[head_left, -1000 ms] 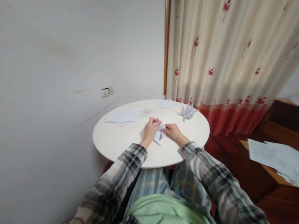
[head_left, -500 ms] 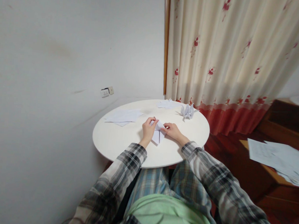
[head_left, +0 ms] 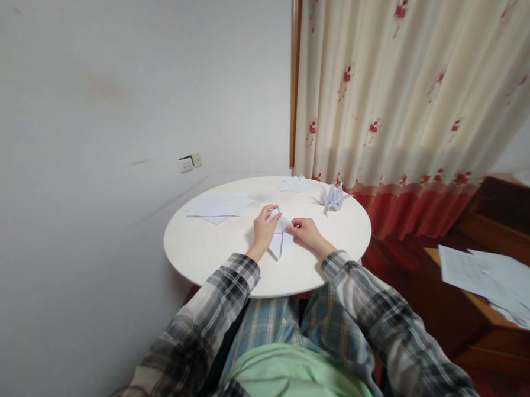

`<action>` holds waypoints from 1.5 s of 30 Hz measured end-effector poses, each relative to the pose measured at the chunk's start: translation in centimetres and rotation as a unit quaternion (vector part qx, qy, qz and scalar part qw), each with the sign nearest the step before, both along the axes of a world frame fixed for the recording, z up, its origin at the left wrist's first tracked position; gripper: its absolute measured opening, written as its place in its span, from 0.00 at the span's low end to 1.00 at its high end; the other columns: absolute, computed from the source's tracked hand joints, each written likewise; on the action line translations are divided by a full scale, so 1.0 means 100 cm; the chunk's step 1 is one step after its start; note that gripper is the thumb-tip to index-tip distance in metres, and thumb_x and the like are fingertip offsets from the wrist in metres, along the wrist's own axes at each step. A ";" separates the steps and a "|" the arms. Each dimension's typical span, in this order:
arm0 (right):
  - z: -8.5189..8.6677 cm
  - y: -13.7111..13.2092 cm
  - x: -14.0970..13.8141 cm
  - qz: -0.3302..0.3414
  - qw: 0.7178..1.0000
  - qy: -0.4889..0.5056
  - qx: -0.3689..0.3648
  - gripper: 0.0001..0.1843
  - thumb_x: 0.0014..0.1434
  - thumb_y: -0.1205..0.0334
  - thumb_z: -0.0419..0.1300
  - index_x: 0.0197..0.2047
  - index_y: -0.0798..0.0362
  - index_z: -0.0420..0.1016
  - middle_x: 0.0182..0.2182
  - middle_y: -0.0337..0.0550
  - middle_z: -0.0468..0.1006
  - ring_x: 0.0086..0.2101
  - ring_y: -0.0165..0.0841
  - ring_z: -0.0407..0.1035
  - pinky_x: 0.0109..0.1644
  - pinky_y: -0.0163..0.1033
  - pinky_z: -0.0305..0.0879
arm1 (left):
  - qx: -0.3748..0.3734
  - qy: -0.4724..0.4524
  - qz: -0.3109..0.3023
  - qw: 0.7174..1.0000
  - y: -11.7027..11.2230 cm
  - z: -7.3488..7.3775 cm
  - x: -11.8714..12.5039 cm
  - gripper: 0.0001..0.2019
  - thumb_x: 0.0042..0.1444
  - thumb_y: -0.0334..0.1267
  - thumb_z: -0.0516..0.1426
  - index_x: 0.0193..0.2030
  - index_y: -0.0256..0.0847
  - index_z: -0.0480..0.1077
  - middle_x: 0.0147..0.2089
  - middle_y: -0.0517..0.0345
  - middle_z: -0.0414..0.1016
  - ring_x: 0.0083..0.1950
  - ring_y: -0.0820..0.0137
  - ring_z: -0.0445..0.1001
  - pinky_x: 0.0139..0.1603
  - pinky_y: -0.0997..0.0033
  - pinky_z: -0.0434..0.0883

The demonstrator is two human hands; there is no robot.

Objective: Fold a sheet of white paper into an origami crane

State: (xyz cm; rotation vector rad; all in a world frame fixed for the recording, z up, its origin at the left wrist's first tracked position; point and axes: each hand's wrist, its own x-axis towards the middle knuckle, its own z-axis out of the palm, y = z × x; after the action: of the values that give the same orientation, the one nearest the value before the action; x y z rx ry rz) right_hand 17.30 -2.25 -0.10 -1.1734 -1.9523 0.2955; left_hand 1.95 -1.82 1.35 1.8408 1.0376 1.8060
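Note:
A small folded white paper (head_left: 281, 241) lies on the round white table (head_left: 209, 255), pointed toward me. My left hand (head_left: 263, 229) pinches its left upper edge with curled fingers. My right hand (head_left: 305, 231) presses and pinches its right edge. Both hands sit close together at the table's middle, in plaid sleeves.
Flat white sheets (head_left: 220, 207) lie at the table's left back, more paper (head_left: 298, 184) at the far edge, and a crumpled folded paper piece (head_left: 332, 197) at the back right. A floral curtain (head_left: 407, 99) hangs behind. Wooden furniture on the right carries loose sheets (head_left: 492, 278).
The folded paper has been flattened and turned a little, its point now showing toward me. My hands have stayed in nearly the same place.

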 end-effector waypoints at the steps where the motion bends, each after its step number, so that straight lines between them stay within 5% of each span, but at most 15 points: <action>1: 0.000 0.000 0.000 -0.002 1.000 -0.003 0.002 0.14 0.52 0.56 0.57 0.24 0.58 0.73 0.18 0.35 0.69 0.21 0.24 0.56 0.27 0.29 0.50 | -0.007 -0.001 0.003 1.000 -0.001 0.000 0.000 0.11 0.49 0.36 0.57 0.41 0.41 0.65 0.39 0.56 0.73 0.41 0.70 0.73 0.43 0.70 0.69; 8: 0.001 -0.002 0.001 -0.012 1.000 -0.028 -0.002 0.13 0.52 0.56 0.58 0.25 0.58 0.74 0.20 0.36 0.71 0.23 0.24 0.58 0.28 0.29 0.50 | -0.045 0.000 0.008 0.999 -0.001 -0.002 -0.001 0.22 0.47 0.38 0.59 0.50 0.41 0.61 0.30 0.59 0.73 0.32 0.70 0.73 0.34 0.71 0.69; 14: 0.001 -0.002 0.002 -0.021 0.999 -0.042 -0.004 0.12 0.52 0.57 0.58 0.27 0.57 0.74 0.21 0.38 0.72 0.23 0.25 0.59 0.29 0.29 0.50 | -0.049 0.016 -0.003 0.999 0.002 -0.004 0.001 0.10 0.46 0.42 0.58 0.31 0.37 0.71 0.32 0.57 0.75 0.35 0.69 0.72 0.36 0.73 0.67; 24: 0.005 -0.004 0.001 -0.016 0.998 -0.065 -0.006 0.11 0.53 0.58 0.59 0.27 0.57 0.75 0.23 0.39 0.74 0.24 0.25 0.60 0.30 0.30 0.50 | -0.030 0.061 0.011 0.998 -0.006 0.002 0.000 0.17 0.53 0.46 0.51 0.21 0.37 0.67 0.20 0.63 0.65 0.25 0.75 0.64 0.26 0.77 0.61; 32: 0.001 0.002 0.001 -0.046 0.991 -0.125 0.005 0.08 0.50 0.62 0.60 0.24 0.57 0.73 0.23 0.40 0.72 0.24 0.26 0.58 0.30 0.31 0.48 | -0.017 0.044 0.008 0.999 -0.002 0.000 0.002 0.10 0.51 0.43 0.54 0.33 0.38 0.69 0.31 0.56 0.74 0.34 0.71 0.72 0.34 0.74 0.66; 36: 0.000 0.004 0.002 -0.105 0.986 -0.128 -0.016 0.08 0.50 0.61 0.59 0.24 0.57 0.73 0.22 0.41 0.72 0.24 0.27 0.57 0.29 0.32 0.46 | 0.046 0.075 0.079 0.993 -0.006 0.002 0.000 0.09 0.53 0.38 0.53 0.40 0.39 0.66 0.37 0.54 0.72 0.39 0.71 0.70 0.39 0.72 0.65; 39: 0.000 0.003 0.004 -0.147 0.981 -0.124 -0.021 0.07 0.50 0.62 0.58 0.25 0.57 0.73 0.24 0.43 0.74 0.25 0.28 0.59 0.29 0.32 0.46 | 0.064 0.111 0.114 0.985 -0.008 0.002 -0.001 0.06 0.54 0.37 0.51 0.36 0.39 0.66 0.34 0.56 0.70 0.36 0.71 0.68 0.39 0.71 0.65; 45: 0.002 0.001 0.004 -0.171 0.978 -0.118 -0.024 0.09 0.52 0.61 0.56 0.25 0.57 0.73 0.25 0.45 0.75 0.25 0.29 0.61 0.29 0.33 0.47 | 0.009 0.314 -0.026 0.949 -0.006 -0.008 0.001 0.09 0.55 0.36 0.49 0.31 0.41 0.71 0.33 0.56 0.74 0.35 0.69 0.70 0.39 0.70 0.65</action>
State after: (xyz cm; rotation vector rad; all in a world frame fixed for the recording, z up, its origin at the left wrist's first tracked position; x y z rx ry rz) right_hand 17.67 -2.13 0.12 -1.6087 -1.9039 0.0215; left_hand 2.08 -2.40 0.56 2.5043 1.1533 1.2074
